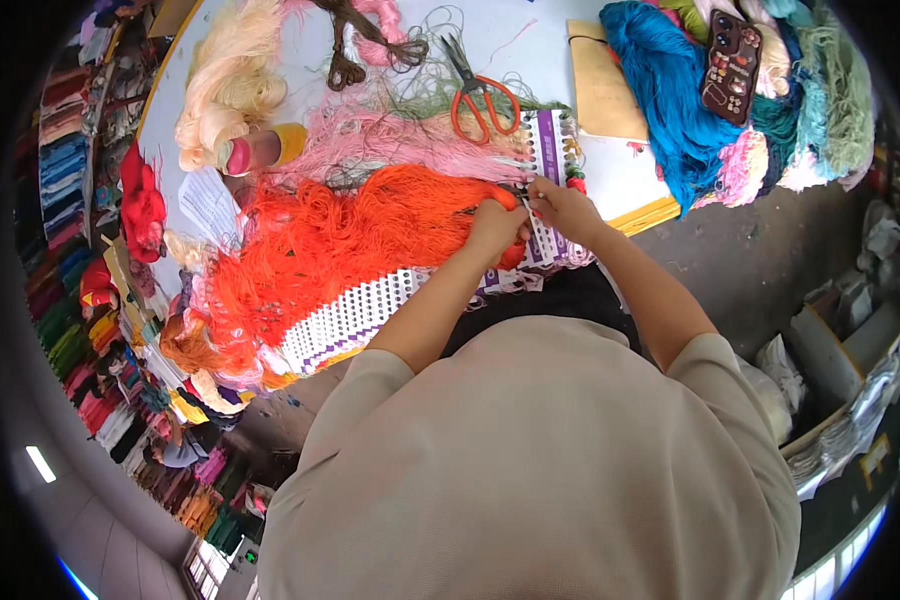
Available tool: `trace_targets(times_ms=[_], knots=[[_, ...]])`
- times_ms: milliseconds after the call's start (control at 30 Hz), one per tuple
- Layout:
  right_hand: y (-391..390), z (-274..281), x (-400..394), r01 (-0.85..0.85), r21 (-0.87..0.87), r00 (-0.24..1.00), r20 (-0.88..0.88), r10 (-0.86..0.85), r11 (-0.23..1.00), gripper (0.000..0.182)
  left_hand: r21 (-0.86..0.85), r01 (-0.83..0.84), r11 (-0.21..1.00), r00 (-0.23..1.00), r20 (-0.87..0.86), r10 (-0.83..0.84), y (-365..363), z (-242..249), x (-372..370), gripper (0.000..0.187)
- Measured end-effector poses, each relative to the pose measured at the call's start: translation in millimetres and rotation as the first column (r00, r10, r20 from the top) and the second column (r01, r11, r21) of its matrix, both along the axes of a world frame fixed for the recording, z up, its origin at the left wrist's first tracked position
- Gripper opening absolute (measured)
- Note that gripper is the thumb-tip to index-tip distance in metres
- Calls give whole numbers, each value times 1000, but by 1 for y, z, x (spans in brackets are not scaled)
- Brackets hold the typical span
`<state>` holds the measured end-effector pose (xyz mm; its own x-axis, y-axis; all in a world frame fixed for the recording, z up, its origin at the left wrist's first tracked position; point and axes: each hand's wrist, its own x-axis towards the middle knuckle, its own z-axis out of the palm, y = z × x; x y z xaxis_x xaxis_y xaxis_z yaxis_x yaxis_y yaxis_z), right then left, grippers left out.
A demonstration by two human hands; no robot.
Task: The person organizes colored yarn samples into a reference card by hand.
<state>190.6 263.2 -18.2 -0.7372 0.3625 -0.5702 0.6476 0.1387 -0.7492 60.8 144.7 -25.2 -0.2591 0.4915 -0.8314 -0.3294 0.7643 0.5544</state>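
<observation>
A large spread of orange-red thread (370, 225) lies across the near part of the table, over a white perforated card (355, 310). My left hand (497, 228) is closed on the orange thread at its right end, where the strands bunch together. Close beside it, my right hand (567, 210) has its fingers pinched at a purple-and-white punched card strip (547, 140); what lies between the fingertips is too small to make out. Just beyond both hands, scissors with orange handles (484, 105) rest on pink thread (400, 145).
Cream skeins (235, 80) and a jar-like container with a pink end (255, 152) lie at the left. Brown cardboard (607, 85), blue skeins (660, 90) and a phone in a decorated case (732, 67) are at the right. Shelves of coloured thread (65, 180) stand beyond the table's left side.
</observation>
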Motion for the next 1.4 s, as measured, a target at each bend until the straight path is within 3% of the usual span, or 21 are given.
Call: trace_targets(times_ms=[67, 133, 167, 233, 300, 367, 500, 700, 767, 800, 867, 900, 933, 1000, 1100, 1233, 1300, 1400], knots=[[-1, -7, 1, 4, -16, 1000, 5, -4, 1000, 16, -10, 45, 999, 998, -40, -45, -2, -1, -5, 17], [-4, -16, 5, 45, -41, 997, -56, -47, 998, 19, 62, 181, 982, 967, -192, -166, -10, -2, -18, 15], [-4, -16, 5, 85, -95, 995, -46, -90, 992, 21, 15, 175, 985, 957, -236, -166, -17, -1, -29, 16], [-2, -15, 5, 89, -105, 994, -50, -95, 990, 20, 113, -38, 993, 989, -136, 53, -28, 6, -48, 16], [-2, -14, 4, 88, -108, 996, -18, -91, 990, 20, 94, -66, 993, 990, -117, 77, -33, 17, -55, 13], [-3, -18, 4, 89, -117, 996, -19, -92, 989, 20, 73, -146, 987, 989, 9, 146, -32, 21, -53, 13], [-5, -24, 5, 107, -136, 992, -57, -115, 985, 21, 84, -202, 976, 979, 49, 199, -26, 22, -46, 16], [-7, -23, 4, 126, -134, 992, -10, -128, 983, 21, 99, -163, 982, 984, -55, 169, -23, 10, -34, 19], [-4, -19, 4, 103, -130, 994, -10, -106, 986, 18, 93, -360, 928, 883, 354, 307, -18, 24, -30, 20], [-3, -16, 3, 78, -129, 997, -12, -80, 989, 15, 93, -361, 928, 882, 355, 308, -14, 32, -27, 20], [-6, -28, 6, 100, -179, 992, -61, -112, 979, 16, 159, -291, 944, 835, 523, 169, -6, 51, -19, 25], [-8, -34, 7, 123, -231, 983, -106, -151, 965, 18, 136, -158, 978, 904, 419, 87, -5, 45, -13, 37], [-9, -34, 8, 120, -229, 983, -106, -148, 966, 18, 137, -161, 977, 903, 420, 90, -4, 42, -9, 37], [-9, -36, 10, 232, -515, 940, -98, -326, 825, 27, 156, -86, 984, 943, 330, 31, -3, 36, -5, 37], [-2, -26, 9, 250, -570, 937, -61, -343, 783, 22, 183, -139, 973, 911, 409, 53, 1, 32, -9, 39], [-7, -23, 5, 296, -545, 915, -73, -396, 784, 21, 186, -98, 978, 933, 360, 25, 2, 34, -12, 32], [-4, -21, 5, 267, -530, 935, -59, -349, 805, 22, 70, -14, 997, 959, 284, -6, 1, 30, -9, 25], [-3, -19, 6, 248, -489, 950, -47, -309, 836, 23, 45, -3, 999, 952, 307, -11, -1, 26, -4, 19]])
